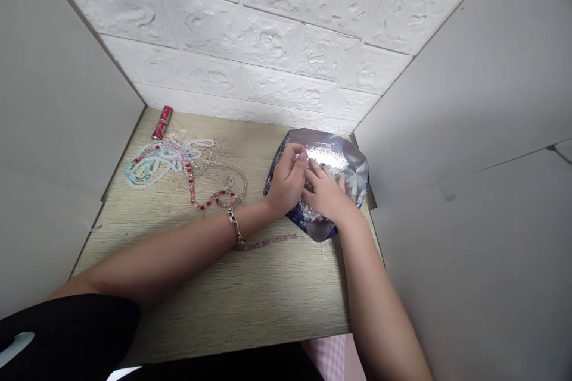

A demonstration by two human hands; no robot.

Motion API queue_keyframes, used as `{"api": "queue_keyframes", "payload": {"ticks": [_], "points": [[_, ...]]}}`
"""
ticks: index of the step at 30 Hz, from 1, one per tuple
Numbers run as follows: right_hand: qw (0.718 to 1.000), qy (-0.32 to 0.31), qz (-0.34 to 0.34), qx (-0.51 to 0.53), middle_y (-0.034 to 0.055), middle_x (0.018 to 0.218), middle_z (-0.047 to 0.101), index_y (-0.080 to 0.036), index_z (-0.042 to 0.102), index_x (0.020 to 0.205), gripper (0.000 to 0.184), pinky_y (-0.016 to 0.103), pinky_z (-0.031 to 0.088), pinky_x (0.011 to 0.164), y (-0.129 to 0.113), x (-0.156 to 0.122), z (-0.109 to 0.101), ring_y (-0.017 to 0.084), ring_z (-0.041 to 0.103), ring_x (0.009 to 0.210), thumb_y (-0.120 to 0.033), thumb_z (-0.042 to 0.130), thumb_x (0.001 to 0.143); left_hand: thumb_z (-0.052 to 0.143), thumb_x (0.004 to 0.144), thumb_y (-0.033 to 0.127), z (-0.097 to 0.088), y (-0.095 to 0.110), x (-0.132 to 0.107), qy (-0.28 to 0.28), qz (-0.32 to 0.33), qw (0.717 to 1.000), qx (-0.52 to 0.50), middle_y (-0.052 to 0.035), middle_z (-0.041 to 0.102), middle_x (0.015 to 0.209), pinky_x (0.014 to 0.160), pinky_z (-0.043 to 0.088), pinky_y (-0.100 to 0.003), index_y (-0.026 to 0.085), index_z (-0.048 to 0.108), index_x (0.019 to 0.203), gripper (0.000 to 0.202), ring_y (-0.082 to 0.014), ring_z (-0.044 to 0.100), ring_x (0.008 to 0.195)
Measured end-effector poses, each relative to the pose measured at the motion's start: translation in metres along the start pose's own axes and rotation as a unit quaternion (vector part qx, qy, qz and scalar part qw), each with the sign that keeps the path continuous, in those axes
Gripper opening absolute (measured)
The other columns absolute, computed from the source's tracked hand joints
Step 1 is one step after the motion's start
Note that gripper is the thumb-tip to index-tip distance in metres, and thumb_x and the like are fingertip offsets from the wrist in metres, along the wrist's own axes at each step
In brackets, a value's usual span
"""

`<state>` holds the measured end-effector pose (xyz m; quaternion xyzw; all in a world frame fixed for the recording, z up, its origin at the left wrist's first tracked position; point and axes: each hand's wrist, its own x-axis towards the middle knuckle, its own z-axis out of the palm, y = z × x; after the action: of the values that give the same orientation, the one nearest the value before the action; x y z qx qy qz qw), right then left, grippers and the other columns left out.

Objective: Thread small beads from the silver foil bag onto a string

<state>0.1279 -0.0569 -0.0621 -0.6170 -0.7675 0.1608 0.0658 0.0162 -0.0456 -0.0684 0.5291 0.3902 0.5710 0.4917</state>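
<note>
An opened foil bag [328, 146], silver inside and dark blue outside, lies at the back right of the table with loose clear and coloured beads [311, 214] in it. Over the bag's left side, my left hand [288, 181] is closed with its fingertips curled in; what they hold, if anything, is too small to make out. My right hand [328, 193] rests among the beads, palm down, fingers spread. A short strand of pinkish beads [272, 240] lies on the table near my left wrist, which wears a chain bracelet [235, 227].
Several bead strings lie tangled at the left: white ones [196, 144], pale blue ones [140, 171] and a red-and-pink one [192, 187]. Behind them is a red cylinder [161, 123]. A white brick-pattern wall [272, 71] and grey side panels [451, 101] enclose the wooden table [250, 292].
</note>
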Motion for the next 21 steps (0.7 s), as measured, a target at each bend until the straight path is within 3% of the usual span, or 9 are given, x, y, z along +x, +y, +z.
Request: {"api": "queue_keyframes", "payload": {"ticks": [2,6,9,12,15,17,19,21], "points": [[0.999,0.025,0.026,-0.015,0.0087,0.138,0.027,-0.029,0.04,0.124,0.046,0.066,0.014,0.092,0.006,-0.003,-0.005,0.038,0.025,0.123,-0.038,0.042,0.079,0.036,0.083,0.038,0.001,0.0,0.001,0.009,0.005,0.999,-0.041,0.0048,0.034,0.052,0.041,0.028,-0.022,0.022,0.038,0.079,0.016,-0.0064,0.031,0.044],[0.992,0.06,0.097,-0.048,0.0136,0.118,0.048,-0.02,0.059,0.103,0.035,0.043,0.041,0.081,0.014,-0.009,-0.018,0.029,0.051,0.1,-0.012,0.041,0.075,0.04,0.082,0.033,0.0,-0.002,0.006,0.013,0.005,0.993,-0.117,0.0063,0.029,0.049,0.038,0.026,-0.019,0.021,0.037,0.075,0.014,-0.0047,0.027,0.04],[0.981,0.06,0.164,-0.086,0.0128,0.103,0.054,-0.019,0.062,0.096,0.04,0.037,0.043,0.071,0.014,-0.012,-0.024,0.026,0.055,0.087,-0.003,0.037,0.069,0.041,0.082,0.031,-0.001,-0.002,0.007,0.022,0.001,0.991,-0.134,0.0069,0.028,0.049,0.036,0.024,-0.018,0.02,0.038,0.074,0.014,-0.0041,0.026,0.04],[0.983,0.096,0.144,-0.057,0.0119,0.098,0.055,-0.018,0.062,0.096,0.041,0.036,0.041,0.075,0.01,-0.011,-0.025,0.024,0.054,0.089,-0.002,0.036,0.068,0.041,0.082,0.03,-0.001,-0.002,0.007,0.025,0.003,0.99,-0.138,0.0071,0.029,0.049,0.037,0.024,-0.017,0.02,0.038,0.074,0.013,-0.0039,0.026,0.039],[0.989,0.131,0.048,0.05,0.0089,0.098,0.056,-0.016,0.061,0.094,0.04,0.033,0.039,0.083,0.004,-0.007,-0.021,0.02,0.052,0.093,-0.003,0.034,0.069,0.041,0.082,0.031,0.0,-0.002,0.007,0.028,0.01,0.991,-0.131,0.0068,0.029,0.049,0.038,0.025,-0.018,0.02,0.039,0.074,0.014,-0.0044,0.027,0.04],[0.981,0.113,-0.01,0.156,0.006,0.096,0.058,-0.017,0.061,0.093,0.037,0.032,0.039,0.085,-0.001,-0.004,-0.017,0.017,0.052,0.092,-0.005,0.034,0.07,0.041,0.082,0.031,0.0,-0.002,0.006,0.033,0.013,0.992,-0.121,0.0063,0.03,0.049,0.038,0.025,-0.018,0.02,0.039,0.074,0.014,-0.0048,0.028,0.041],[0.954,0.048,-0.027,0.295,0.0036,0.088,0.061,-0.018,0.06,0.093,0.035,0.031,0.043,0.079,-0.007,-0.002,-0.013,0.015,0.055,0.082,-0.008,0.034,0.071,0.041,0.082,0.031,0.001,-0.002,0.006,0.039,0.012,0.993,-0.107,0.0059,0.031,0.05,0.039,0.026,-0.019,0.02,0.04,0.075,0.014,-0.0052,0.029,0.042],[0.899,-0.014,-0.006,0.438,0.0021,0.08,0.061,-0.019,0.058,0.092,0.032,0.029,0.047,0.071,-0.012,0.001,-0.009,0.012,0.056,0.07,-0.01,0.034,0.072,0.041,0.082,0.031,0.001,-0.002,0.006,0.045,0.005,0.995,-0.09,0.0056,0.031,0.051,0.04,0.026,-0.019,0.02,0.04,0.075,0.013,-0.0054,0.029,0.043]]}}
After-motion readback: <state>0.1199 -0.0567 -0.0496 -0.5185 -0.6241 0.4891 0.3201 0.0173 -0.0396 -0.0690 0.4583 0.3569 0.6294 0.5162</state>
